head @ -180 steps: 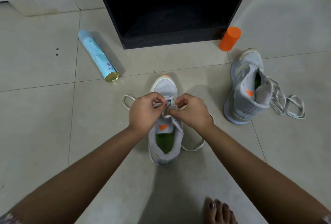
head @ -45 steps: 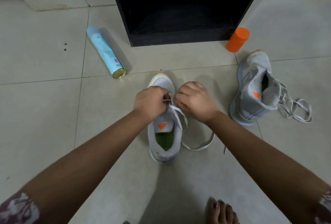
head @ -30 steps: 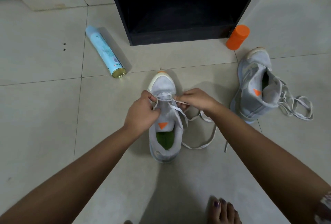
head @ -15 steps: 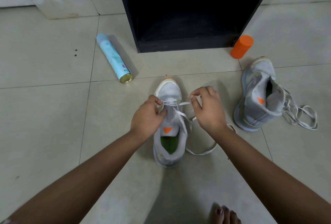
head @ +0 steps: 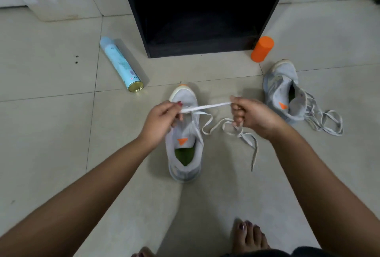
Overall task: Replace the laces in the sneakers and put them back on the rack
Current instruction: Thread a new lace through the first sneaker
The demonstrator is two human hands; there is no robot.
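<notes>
A grey sneaker [head: 185, 147] with a green insole and orange tongue mark stands on the floor in front of me, toe pointing away. Its white lace [head: 209, 106] is stretched taut above the toe between both hands. My left hand [head: 162, 121] pinches one end over the eyelets. My right hand [head: 251, 115] grips the lace to the right, with slack loops trailing down to the floor beside the shoe. A second grey sneaker [head: 284, 94] lies at the right, its loose lace [head: 324, 120] spilled out beside it.
A black shoe rack [head: 201, 12] with an open lower shelf stands straight ahead. A light-blue spray can [head: 120, 65] lies on the tiles at the left, an orange cylinder [head: 262, 49] at the rack's right corner. My bare toes [head: 249, 236] show at the bottom.
My right hand has pulled away to the right, drawing the lace out taut from the eyelets. My left hand stays over the shoe's toe end.
</notes>
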